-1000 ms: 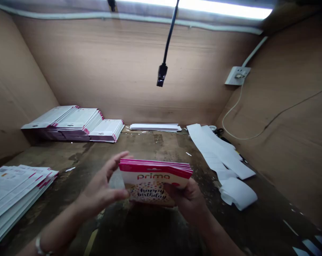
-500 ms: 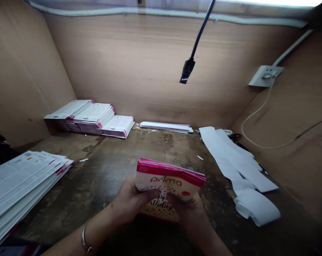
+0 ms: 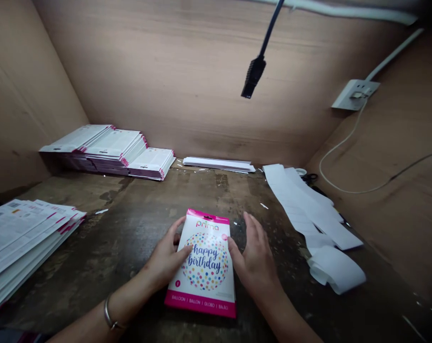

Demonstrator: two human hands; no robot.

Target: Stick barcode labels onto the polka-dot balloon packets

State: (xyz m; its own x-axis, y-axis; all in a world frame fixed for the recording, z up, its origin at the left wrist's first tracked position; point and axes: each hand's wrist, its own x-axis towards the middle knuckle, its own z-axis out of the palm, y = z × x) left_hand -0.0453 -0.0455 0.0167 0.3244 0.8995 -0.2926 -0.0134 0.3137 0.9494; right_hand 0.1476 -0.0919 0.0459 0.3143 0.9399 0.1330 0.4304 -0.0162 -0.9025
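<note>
A stack of white and pink balloon packets (image 3: 205,290) lies face up on the dark table in front of me, its top one printed "happy birthday". My left hand (image 3: 167,255) holds the stack's left edge, thumb over the front and fingers along the side. A bangle sits on that wrist. On the other side, my right hand (image 3: 255,257) is open, fingers stretched upward and palm facing the stack. Its thumb tip is close to the right edge; whether it touches, I cannot tell.
Piled packets (image 3: 112,143) stand against the back wall, and a larger leaning pile (image 3: 23,243) is at left. Folded white strips (image 3: 217,164) lie at the back. A long white paper strip (image 3: 290,205) curls at right. A black cable connector (image 3: 253,76) hangs overhead.
The stack has gone from tilted up in both hands to lying flatter, its full front now showing. My right hand has let go and opened. The view has tipped downward.
</note>
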